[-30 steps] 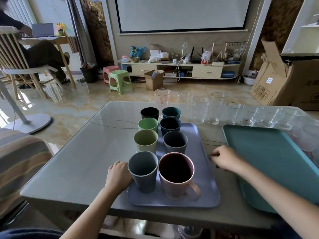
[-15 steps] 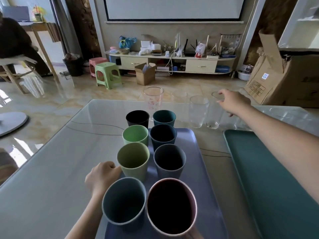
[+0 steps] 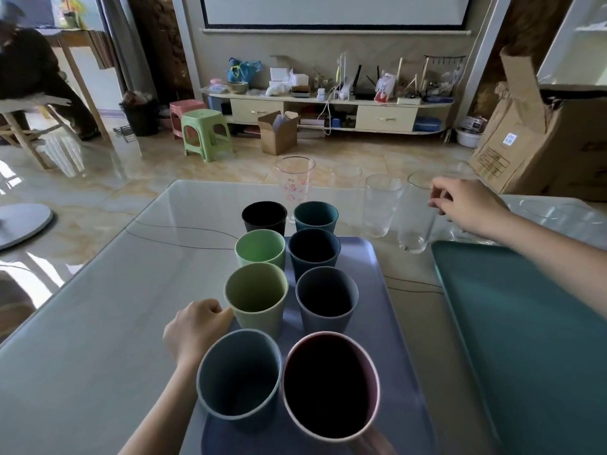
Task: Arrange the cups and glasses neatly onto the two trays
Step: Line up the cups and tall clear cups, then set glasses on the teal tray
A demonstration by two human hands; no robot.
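Note:
Several coloured cups stand in two columns on the purple tray [image 3: 371,290], with a pink mug [image 3: 330,385] nearest me. My left hand [image 3: 193,330] is curled against the tray's left rim, beside the olive cup [image 3: 256,290]. To the right lies the teal tray [image 3: 525,323], with nothing on it. My right hand [image 3: 466,205] grips the upper part of a tall clear glass [image 3: 414,224], which tilts just beyond the teal tray's far corner. More clear glasses [image 3: 381,205] stand in a row along the table's far edge.
A printed glass [image 3: 295,185] stands behind the black cup [image 3: 264,215]. Further glasses [image 3: 558,211] sit behind my right forearm. The grey table [image 3: 115,307] stretches bare to the left. Cardboard boxes [image 3: 542,142] stand on the floor at right.
My right hand left the table beside the purple tray, reached to the glass row and took hold of the tall glass, which now tilts. My left hand stayed at the tray's rim.

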